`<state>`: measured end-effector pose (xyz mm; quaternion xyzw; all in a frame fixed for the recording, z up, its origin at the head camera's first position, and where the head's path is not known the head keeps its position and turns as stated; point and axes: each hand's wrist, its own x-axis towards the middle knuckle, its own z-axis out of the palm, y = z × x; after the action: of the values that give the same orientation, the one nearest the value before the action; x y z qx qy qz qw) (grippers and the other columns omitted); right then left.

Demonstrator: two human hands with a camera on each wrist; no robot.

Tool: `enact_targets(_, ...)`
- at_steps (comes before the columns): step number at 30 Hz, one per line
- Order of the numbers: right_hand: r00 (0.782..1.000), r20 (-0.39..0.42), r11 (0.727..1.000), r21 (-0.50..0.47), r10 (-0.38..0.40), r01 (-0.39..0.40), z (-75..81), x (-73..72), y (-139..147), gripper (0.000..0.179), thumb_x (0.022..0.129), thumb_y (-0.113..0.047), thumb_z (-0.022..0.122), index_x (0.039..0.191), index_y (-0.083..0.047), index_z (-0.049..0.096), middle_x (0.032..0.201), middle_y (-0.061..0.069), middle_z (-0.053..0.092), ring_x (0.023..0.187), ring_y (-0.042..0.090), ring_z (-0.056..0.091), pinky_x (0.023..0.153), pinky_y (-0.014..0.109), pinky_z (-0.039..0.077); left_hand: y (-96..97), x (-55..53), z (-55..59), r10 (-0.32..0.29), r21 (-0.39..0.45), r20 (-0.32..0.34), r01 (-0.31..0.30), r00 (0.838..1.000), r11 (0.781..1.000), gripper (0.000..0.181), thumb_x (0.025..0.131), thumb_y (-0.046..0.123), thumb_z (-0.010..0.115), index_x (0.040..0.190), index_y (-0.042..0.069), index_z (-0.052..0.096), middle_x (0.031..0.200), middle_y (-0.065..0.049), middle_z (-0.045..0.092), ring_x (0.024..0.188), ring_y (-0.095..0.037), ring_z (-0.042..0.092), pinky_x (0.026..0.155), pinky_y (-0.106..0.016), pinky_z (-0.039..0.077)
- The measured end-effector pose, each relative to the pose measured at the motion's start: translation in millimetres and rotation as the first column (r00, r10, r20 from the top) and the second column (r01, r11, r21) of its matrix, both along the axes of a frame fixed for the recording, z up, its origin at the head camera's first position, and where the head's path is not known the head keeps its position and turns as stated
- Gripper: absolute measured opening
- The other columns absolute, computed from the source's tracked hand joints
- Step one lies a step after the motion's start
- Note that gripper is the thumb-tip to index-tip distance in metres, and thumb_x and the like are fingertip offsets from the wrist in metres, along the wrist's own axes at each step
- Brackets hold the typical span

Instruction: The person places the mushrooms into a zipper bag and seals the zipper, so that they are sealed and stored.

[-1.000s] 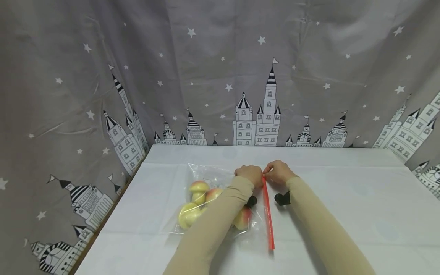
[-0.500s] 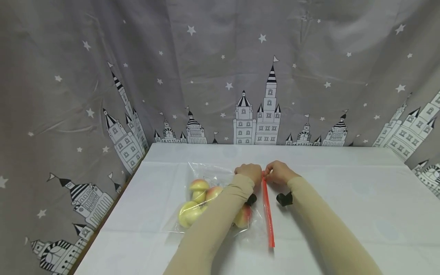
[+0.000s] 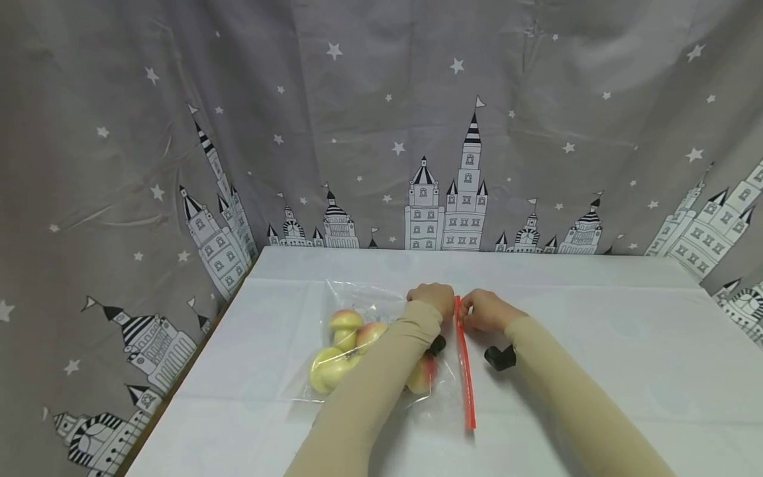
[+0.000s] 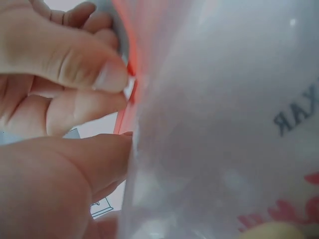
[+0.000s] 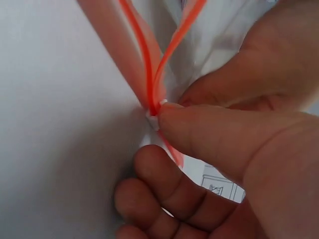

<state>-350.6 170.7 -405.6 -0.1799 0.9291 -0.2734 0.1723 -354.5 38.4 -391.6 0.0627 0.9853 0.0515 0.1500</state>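
A clear zip bag (image 3: 441, 404) lies on the white table with its red zip strip (image 3: 467, 377) at the right side. Inside are several yellow mushroom shapes (image 3: 344, 330) with reddish caps, partly hidden by the left arm. My left hand (image 3: 434, 299) grips the bag's edge near the far end of the strip, its thumb (image 4: 94, 162) against the plastic. Beside it, my right hand (image 3: 485, 310) pinches a small white slider (image 5: 153, 120) on the strip. In the right wrist view the strip is parted on one side of the slider and together on the other.
A white cloth covers the table (image 3: 596, 344), whose left edge (image 3: 197, 354) drops off beside the curtain. The grey curtain (image 3: 381, 119) with castles and stars hangs behind. A black piece (image 3: 499, 358) sits under the right wrist.
My right hand has shifted slightly toward me along the red strip, baring the strip's far end. The left hand stays at nearly the same spot, and the bag lies as before.
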Motion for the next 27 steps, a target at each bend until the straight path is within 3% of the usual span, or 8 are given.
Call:
enact_targets(11, 0.997, -0.024, 0.997, -0.014, 0.076, -0.077, 1.4, 23.2, 2.0, 0.014, 0.08, 0.005, 0.07, 0.072, -0.006, 0.066, 0.073, 0.001, 0.057, 0.066, 0.013, 0.051, 0.062, 0.025, 0.044, 0.4, 2.7, 3.1, 0.03, 0.015, 0.008, -0.03, 1.0, 0.999, 0.031, 0.104, 0.023, 0.048, 0.119, 0.015, 0.073, 0.125, -0.006, 0.073, 0.115, -0.032, 0.068, 0.095, -0.052, 0.051)
enact_targets(18, 0.994, -0.026, 0.993, -0.037, 0.11, -0.111, 2.7, 39.6, 3.4, 0.017, 0.081, 0.006, 0.07, 0.072, -0.007, 0.065, 0.071, 0.001, 0.056, 0.064, 0.011, 0.05, 0.06, 0.024, 0.044, 4.4, -17.5, -18.4, 0.044, 0.007, 0.037, -0.044, 0.998, 0.999, 0.029, 0.102, 0.026, 0.05, 0.115, 0.017, 0.074, 0.122, -0.005, 0.074, 0.11, -0.031, 0.07, 0.089, -0.055, 0.052)
enact_targets(27, 0.987, -0.028, 0.986, -0.063, 0.155, -0.157, 2.5, 53.7, 8.4, 0.017, 0.082, 0.004, 0.072, 0.072, -0.008, 0.066, 0.067, -0.004, 0.055, 0.064, 0.009, 0.049, 0.06, 0.023, 0.042, 9.2, -16.5, -18.0, 0.018, -0.05, 0.03, -0.016, 0.999, 0.999, 0.03, 0.104, 0.024, 0.049, 0.122, 0.017, 0.072, 0.126, -0.007, 0.073, 0.115, -0.034, 0.069, 0.096, -0.061, 0.05)
